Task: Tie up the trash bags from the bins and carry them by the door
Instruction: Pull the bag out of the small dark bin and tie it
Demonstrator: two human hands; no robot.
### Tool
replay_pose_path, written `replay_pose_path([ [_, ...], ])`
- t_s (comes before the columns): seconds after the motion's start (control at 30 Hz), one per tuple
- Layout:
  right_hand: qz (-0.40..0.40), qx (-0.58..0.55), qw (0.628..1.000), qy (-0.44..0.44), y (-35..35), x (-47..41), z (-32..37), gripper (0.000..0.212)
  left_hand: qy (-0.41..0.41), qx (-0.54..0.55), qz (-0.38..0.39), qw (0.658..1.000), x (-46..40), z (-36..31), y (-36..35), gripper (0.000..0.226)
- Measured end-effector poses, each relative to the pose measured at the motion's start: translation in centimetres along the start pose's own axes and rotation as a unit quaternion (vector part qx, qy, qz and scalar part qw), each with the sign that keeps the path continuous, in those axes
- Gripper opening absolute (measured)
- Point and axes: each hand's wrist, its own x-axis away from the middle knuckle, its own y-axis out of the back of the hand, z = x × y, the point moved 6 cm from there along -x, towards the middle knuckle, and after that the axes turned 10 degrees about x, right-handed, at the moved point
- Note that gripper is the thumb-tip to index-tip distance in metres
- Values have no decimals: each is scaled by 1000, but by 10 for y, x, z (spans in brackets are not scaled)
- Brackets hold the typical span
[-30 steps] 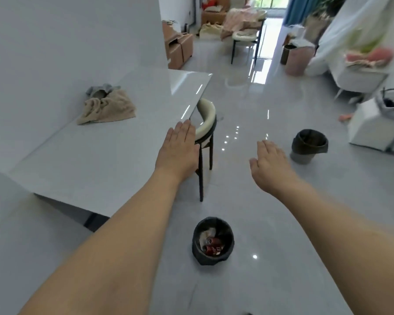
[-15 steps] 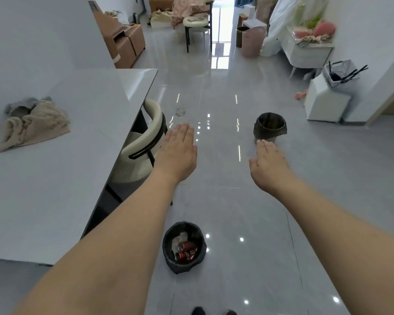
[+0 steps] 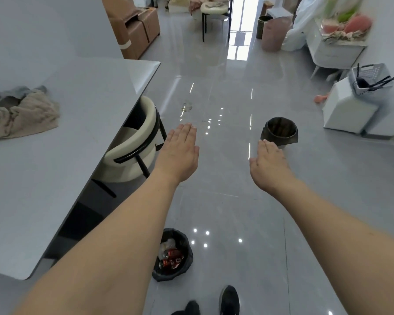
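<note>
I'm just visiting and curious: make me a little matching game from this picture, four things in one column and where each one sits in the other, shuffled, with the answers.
Things
1. red cans
2. beige cloth
3. cream chair
4. grey basket

Places
A. tucked under the table edge
B. on top of the white box at the right
C. inside the near bin's black bag
D. lying on the white table

Pairs: 1-C, 2-D, 3-A, 4-B

left hand (image 3: 180, 153) flat, right hand (image 3: 270, 163) flat — empty
</note>
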Motion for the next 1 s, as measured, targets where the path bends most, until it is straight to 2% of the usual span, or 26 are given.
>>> replay_pose_path([
  [0.33,19,-6,999,39,-1,-68,13,57,48,1,4,999,-47,35,-14,58],
  [0.5,41,-14,997,62,-9,-100,12,58,61,-2,23,998,-67,31,-26,58],
  [0.77,51,-45,992,106,-3,-148,7,58,120,-10,-3,993,-91,34,-29,57],
  [1.0,63,-30,982,176,-7,-164,60,58,193,2,-26,981,-62,70,-21,57],
])
